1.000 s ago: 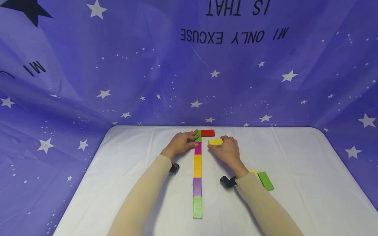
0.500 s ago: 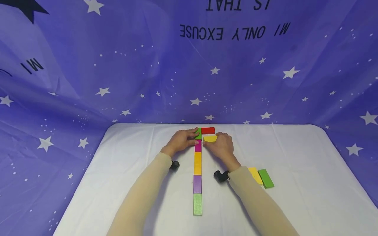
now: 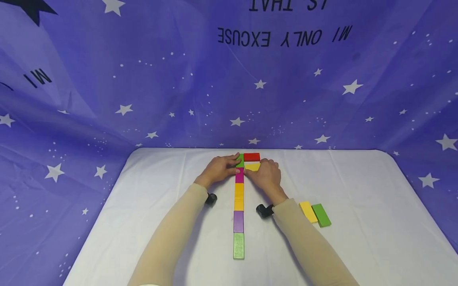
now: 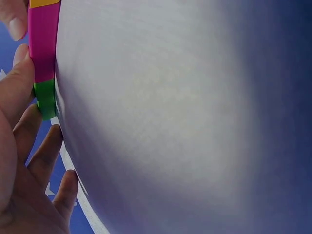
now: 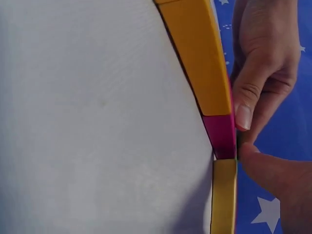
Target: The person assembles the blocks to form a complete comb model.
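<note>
A column of coloured blocks runs down the white table: green (image 3: 241,161), magenta (image 3: 239,177), orange (image 3: 239,196), purple (image 3: 238,221) and light green (image 3: 238,246). My left hand (image 3: 217,170) rests against its far end. In the left wrist view, the thumb touches the magenta block (image 4: 43,44) beside the green one (image 4: 46,100), the other fingers spread. My right hand (image 3: 267,174) pinches a yellow block (image 3: 252,167), its end at the column's right side. Just beyond lies a red block (image 3: 252,157), touching the green one. Fingers hide part of the yellow block.
Another yellow block (image 3: 308,212) and a dark green block (image 3: 321,215) lie side by side, right of the right forearm. Black wrist devices (image 3: 264,211) jut from both sleeves. A purple starry cloth (image 3: 236,99) hangs behind the table's far edge.
My right hand has carried the yellow block left to the column, just below the red block. The left hand holds its place. The loose yellow block beside the sleeve has come into fuller view.
</note>
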